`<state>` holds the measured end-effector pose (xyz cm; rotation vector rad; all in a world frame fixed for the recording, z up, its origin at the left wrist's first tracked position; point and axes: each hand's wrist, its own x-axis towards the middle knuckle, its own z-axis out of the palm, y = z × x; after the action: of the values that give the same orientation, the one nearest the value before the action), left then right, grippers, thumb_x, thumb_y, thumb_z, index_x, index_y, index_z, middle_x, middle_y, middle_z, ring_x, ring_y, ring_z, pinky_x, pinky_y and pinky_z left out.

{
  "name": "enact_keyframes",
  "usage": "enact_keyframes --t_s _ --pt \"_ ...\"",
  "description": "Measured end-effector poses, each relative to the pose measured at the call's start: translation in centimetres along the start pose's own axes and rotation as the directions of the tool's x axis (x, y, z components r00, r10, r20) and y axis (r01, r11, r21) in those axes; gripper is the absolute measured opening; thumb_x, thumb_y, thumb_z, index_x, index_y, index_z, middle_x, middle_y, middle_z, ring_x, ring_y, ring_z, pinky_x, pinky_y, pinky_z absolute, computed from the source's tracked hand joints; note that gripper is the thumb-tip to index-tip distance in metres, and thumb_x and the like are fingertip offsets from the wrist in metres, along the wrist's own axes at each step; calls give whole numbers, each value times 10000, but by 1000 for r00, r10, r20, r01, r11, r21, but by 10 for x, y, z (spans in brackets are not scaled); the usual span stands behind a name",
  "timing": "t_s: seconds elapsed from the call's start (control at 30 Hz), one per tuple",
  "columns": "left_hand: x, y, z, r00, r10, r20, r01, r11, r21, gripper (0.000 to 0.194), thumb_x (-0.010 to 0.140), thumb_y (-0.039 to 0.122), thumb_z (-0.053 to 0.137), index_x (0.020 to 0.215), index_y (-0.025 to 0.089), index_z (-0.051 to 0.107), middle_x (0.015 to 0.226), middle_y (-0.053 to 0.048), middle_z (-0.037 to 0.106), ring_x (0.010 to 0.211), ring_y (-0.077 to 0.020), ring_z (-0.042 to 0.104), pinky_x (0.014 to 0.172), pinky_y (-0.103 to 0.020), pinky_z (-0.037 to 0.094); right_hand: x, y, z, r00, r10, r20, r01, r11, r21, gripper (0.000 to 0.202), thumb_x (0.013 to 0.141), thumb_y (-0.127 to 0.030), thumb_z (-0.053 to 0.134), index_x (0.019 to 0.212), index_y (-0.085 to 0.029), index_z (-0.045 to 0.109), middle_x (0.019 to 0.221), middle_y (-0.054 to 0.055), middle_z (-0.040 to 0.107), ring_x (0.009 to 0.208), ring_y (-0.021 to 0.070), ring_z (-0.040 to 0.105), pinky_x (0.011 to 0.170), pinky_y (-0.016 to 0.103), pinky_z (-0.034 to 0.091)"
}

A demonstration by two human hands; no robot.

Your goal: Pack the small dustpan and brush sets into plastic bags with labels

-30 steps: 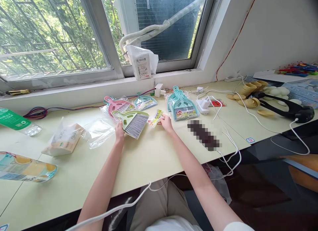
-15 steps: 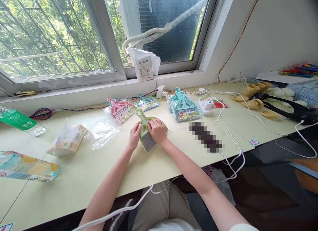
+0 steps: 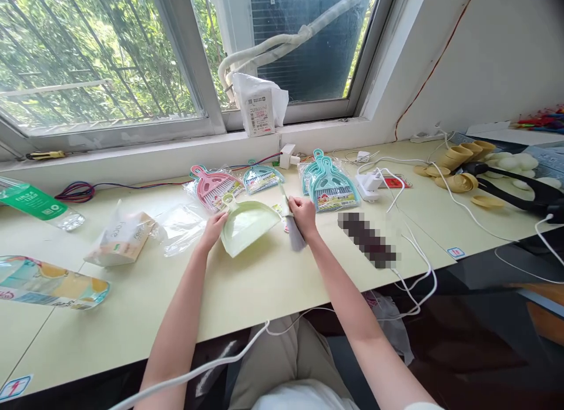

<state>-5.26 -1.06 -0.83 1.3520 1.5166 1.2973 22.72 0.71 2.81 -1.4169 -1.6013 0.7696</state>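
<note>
A pale green dustpan [image 3: 249,225] is gripped at its left edge, near the handle, by my left hand [image 3: 215,229]. To the right of it, my right hand [image 3: 303,215] is closed around a small green hand brush [image 3: 296,237] with grey bristles pointing down toward me. Brush and dustpan are apart. Between them, partly hidden, a printed label card [image 3: 282,213] lies on the table. Behind my hands are a wrapped pink brush-and-dustpan set [image 3: 214,185], a smaller teal set [image 3: 262,178] and a pile of teal sets [image 3: 332,187].
At left lie a crumpled clear bag [image 3: 180,225], a tissue pack [image 3: 121,237] and two bottles, one green-labelled [image 3: 35,203]. White cables and a charger [image 3: 369,184] lie at right, near a blurred-out dark object [image 3: 368,239]. A box [image 3: 259,111] stands on the sill.
The brush has come away from the dustpan. My right hand has carried it to the right, while my left hand has moved left with the dustpan, baring its inside.
</note>
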Motion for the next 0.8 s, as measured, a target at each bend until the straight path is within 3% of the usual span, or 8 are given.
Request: enact_keyframes --t_s 0.1,0.23,0.33,0.43,0.5,0.6,0.7,0.8 --pt "1 -4 -12 997 55 -54 -45 984 174 253 678 398 661 543 201 578 531 17 500 624 -168 489 612 -263 410 9 15 5 989 -138 -59 98 892 -442 349 903 -307 463 674 -165 685 744 121 685 769 224 609 749 325 420" --pt "2 -9 -13 988 114 -100 -72 934 349 120 691 308 629 703 200 680 817 -42 627 713 -194 537 750 -306 436 14 29 14 980 -168 102 195 777 -598 308 924 -246 459 796 -148 722 846 162 699 803 229 629 769 333 415" --pt "2 -15 -13 987 130 -94 -71 880 469 221 738 317 591 865 186 714 1000 -99 601 772 -223 573 834 -363 431 15 34 10 982 -172 81 189 820 -540 267 938 -257 457 933 -167 708 935 133 688 850 224 624 756 322 425" --pt "2 -20 -13 982 166 -95 -93 848 522 213 732 339 611 849 188 704 938 -104 592 815 -252 576 859 -387 425 17 39 2 984 -170 47 170 838 -519 196 878 -248 583 1028 -181 690 1062 119 660 1015 252 587 844 354 415" --pt "3 -21 -12 978 186 -97 -115 863 491 177 714 350 630 780 195 685 875 -91 603 771 -239 568 844 -378 433 19 44 -1 988 -134 74 153 832 -534 157 838 -258 643 958 -185 715 1054 119 666 1059 273 570 888 391 394" --pt "4 -16 -8 974 151 -171 -81 929 362 181 689 383 653 716 204 650 799 -68 631 718 -220 552 813 -359 443 23 47 -3 989 -95 110 134 887 -442 112 819 -288 664 858 -211 734 973 84 702 949 238 610 866 380 401" --pt "2 -5 -1 976 34 -213 -5 991 135 243 674 418 669 766 195 647 757 -50 649 777 -230 576 773 -336 448 24 43 2 987 -96 129 113 985 -128 177 803 -361 653 880 -226 739 919 42 727 761 176 615 744 312 442" --pt "-7 10 13 993 -111 -41 104 984 -147 409 680 483 679 962 187 654 830 -55 680 803 -232 619 724 -320 464 17 29 13 988 -100 122 85 989 122 271 784 -447 633 875 -215 739 907 43 733 675 155 589 668 288 454"
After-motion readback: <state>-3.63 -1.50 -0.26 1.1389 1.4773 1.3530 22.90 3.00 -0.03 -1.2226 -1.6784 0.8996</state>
